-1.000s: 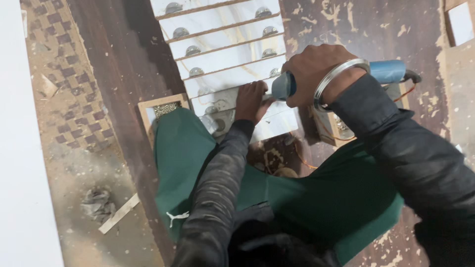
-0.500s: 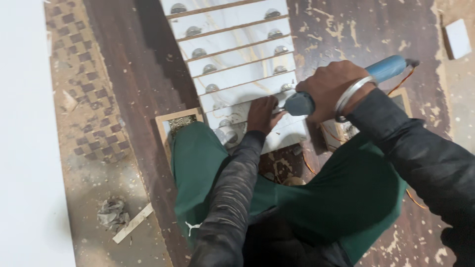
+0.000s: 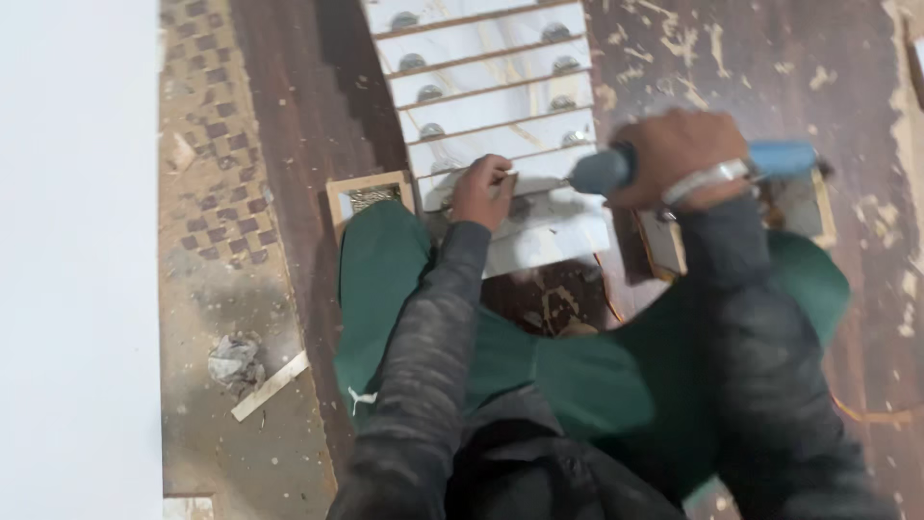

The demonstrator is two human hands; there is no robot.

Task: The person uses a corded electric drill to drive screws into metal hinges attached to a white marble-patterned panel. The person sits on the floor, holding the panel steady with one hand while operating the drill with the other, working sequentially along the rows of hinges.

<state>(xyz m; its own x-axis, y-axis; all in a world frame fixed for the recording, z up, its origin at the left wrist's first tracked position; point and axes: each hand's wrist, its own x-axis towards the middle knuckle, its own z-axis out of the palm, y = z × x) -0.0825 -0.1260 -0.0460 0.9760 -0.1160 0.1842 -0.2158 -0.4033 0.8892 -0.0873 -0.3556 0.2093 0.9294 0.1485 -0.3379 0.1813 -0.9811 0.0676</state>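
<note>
1. R hand (image 3: 674, 154) wrapped tight round the blue power tool (image 3: 616, 169), tip at the white marble strips (image 3: 481, 106) on the floor.
2. L hand (image 3: 484, 190) pressed on the strip, fingers pinched together.
3. imo keep the tool steady, L fingers clear of the tip.

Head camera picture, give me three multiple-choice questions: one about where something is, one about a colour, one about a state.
1. Where does the left hand rest?
A. on the white marbled strips
B. on the crumpled paper wad
C. on the wall

2. What colour are the trousers?
A. red
B. green
C. yellow

3. What is the right hand doing?
A. hanging open
B. lying flat on the floor
C. gripping a blue-handled power tool

Answers: 1 A, its fingers touch the nearest strip. 2 B, both legs are green. 3 C, the fingers wrap around the tool's body.
</note>
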